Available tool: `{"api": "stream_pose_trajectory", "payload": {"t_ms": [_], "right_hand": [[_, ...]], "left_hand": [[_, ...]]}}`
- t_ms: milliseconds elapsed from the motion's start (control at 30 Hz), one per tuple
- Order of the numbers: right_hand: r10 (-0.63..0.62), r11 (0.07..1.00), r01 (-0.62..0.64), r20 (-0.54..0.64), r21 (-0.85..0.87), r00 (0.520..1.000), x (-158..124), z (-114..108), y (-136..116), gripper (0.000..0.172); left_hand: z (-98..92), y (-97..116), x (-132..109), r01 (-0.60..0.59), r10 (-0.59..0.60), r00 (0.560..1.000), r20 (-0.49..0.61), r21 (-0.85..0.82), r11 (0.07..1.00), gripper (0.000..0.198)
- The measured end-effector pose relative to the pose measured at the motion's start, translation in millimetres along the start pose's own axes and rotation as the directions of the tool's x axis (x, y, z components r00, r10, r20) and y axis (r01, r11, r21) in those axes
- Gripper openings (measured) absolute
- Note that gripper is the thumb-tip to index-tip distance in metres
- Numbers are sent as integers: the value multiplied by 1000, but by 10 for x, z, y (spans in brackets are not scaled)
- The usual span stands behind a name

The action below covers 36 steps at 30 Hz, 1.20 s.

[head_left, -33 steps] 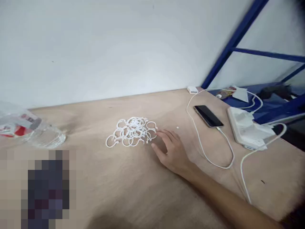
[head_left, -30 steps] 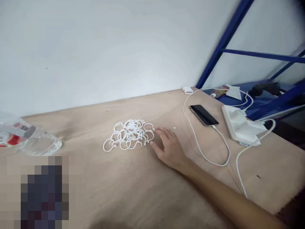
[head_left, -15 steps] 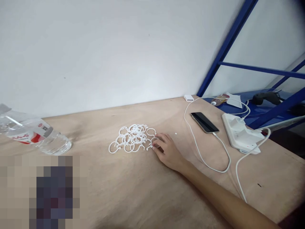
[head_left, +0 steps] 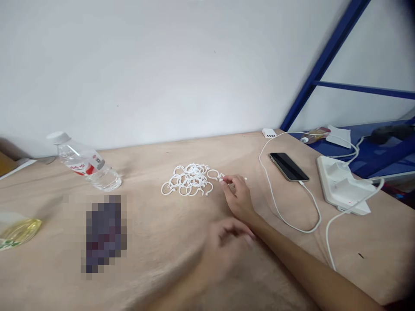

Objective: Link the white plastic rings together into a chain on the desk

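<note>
A pile of white plastic rings (head_left: pixel 189 181) with small clasp-like ends lies on the wooden table. At its right edge, my right hand (head_left: pixel 239 195) pinches the clasp end of one white plastic ring (head_left: pixel 213 174) between thumb and fingertips. Nearer to me, my left hand (head_left: pixel 223 246) is in front of the right wrist, above the table. Motion smears its fingers, so whether it is open or closed does not show. A tiny white piece (head_left: pixel 245 178) lies just beyond my right hand.
A tilted water bottle (head_left: pixel 86 166) and a pixelated dark object (head_left: pixel 103 233) are on the left, with a yellowish clear item (head_left: pixel 21 233) at the edge. A phone (head_left: pixel 288 166) on a white cable, a power strip (head_left: pixel 343 185) and a small white charger (head_left: pixel 269 133) are right.
My left hand has come into view from below. My right hand now pinches a ring at the pile's right edge. The view has shifted left, showing more of the bottle.
</note>
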State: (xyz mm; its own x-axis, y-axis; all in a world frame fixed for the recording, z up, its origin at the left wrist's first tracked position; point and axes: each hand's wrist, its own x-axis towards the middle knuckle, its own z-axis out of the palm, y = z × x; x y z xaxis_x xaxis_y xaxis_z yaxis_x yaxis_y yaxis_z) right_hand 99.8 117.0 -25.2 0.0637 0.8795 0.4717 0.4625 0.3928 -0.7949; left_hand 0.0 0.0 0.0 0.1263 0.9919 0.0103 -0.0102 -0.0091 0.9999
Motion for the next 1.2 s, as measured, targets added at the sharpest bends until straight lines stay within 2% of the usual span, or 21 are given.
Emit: {"api": "stream_pose_trajectory", "payload": {"t_ms": [33,100,167,233,267,333,433,500,600,733,867,1000,1200], "right_hand": [[54,996,-55,16,66,998,-32,14,-52,16],[167,954,-196,141,227,976,-107,44,-167,21],[223,866,-310,253,393,942,-176,70,-274,22],[278,738,-441,366,511,888,-218,87,-344,24],[299,675,-498,415,545,859,-226,93,-361,26],[327,572,-581,490,579,808,-222,99,-365,28],[316,509,-630,554,586,770,-196,103,-328,30],[296,509,-639,580,576,759,-186,105,-305,29],[303,506,-644,581,574,756,-181,112,-294,28],[338,472,-628,531,619,777,-164,124,-287,31],[290,545,-595,534,590,795,-162,143,-228,28],[237,596,-557,536,578,810,-192,162,-161,26],[254,711,-490,466,504,847,-212,143,-184,26]], "left_hand": [[-102,6,121,-29,30,998,-48,28,999,21],[-320,0,338,-95,114,983,-146,136,986,17],[-509,-28,470,-123,189,951,-245,259,958,16],[-635,-69,512,-133,274,908,-316,402,906,27],[-676,-88,511,-132,301,897,-322,455,881,36],[-727,-115,494,-131,308,906,-292,500,856,51],[-759,-122,488,-132,247,948,-202,457,880,48],[-767,-116,503,-107,193,965,-175,413,904,40],[-775,-118,526,-56,135,971,-200,357,932,40],[-796,-137,529,-73,155,968,-195,375,924,37],[-814,-120,520,-136,207,972,-107,459,878,32],[-814,-78,519,-154,197,980,-34,502,851,24],[-811,-66,509,-176,202,979,6,514,839,22]]}}
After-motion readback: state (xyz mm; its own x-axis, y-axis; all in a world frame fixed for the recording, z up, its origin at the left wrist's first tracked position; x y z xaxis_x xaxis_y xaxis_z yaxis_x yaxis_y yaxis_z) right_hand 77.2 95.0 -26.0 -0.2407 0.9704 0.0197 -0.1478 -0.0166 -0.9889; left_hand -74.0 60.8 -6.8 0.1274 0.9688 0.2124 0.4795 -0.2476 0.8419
